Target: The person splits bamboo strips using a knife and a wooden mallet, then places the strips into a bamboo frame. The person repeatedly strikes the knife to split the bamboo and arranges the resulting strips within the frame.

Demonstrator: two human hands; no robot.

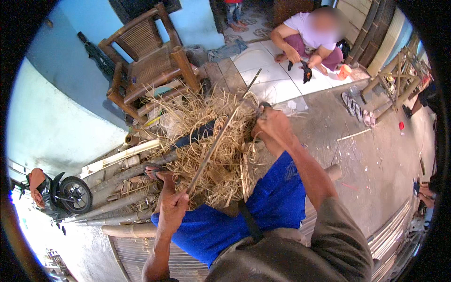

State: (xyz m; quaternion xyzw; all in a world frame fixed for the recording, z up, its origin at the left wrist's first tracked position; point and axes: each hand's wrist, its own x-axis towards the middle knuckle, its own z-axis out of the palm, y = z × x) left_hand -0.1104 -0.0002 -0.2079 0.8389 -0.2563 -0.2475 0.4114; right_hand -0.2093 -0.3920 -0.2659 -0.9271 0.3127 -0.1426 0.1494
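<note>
My left hand (173, 210) is closed around the lower end of a long, thin bamboo strip (212, 149). The strip slants up and away to the right over a heap of pale curled shavings (202, 174). Beyond my right knee, my right hand (275, 126) is closed near my right foot. A dark thing (264, 105) shows at its fingers, but what it is I cannot make out. My left foot (161, 173), in a sandal, rests at the heap's left edge. Blue shorts (277, 192) cover my lap.
A bamboo chair (145, 61) stands at the far left. Bamboo poles (112, 205) lie left of the heap, near a small wheeled vehicle (70, 195). Another person (307, 42) squats on white tiles, handling a black item (307, 73). Sandals (351, 104) lie on the right.
</note>
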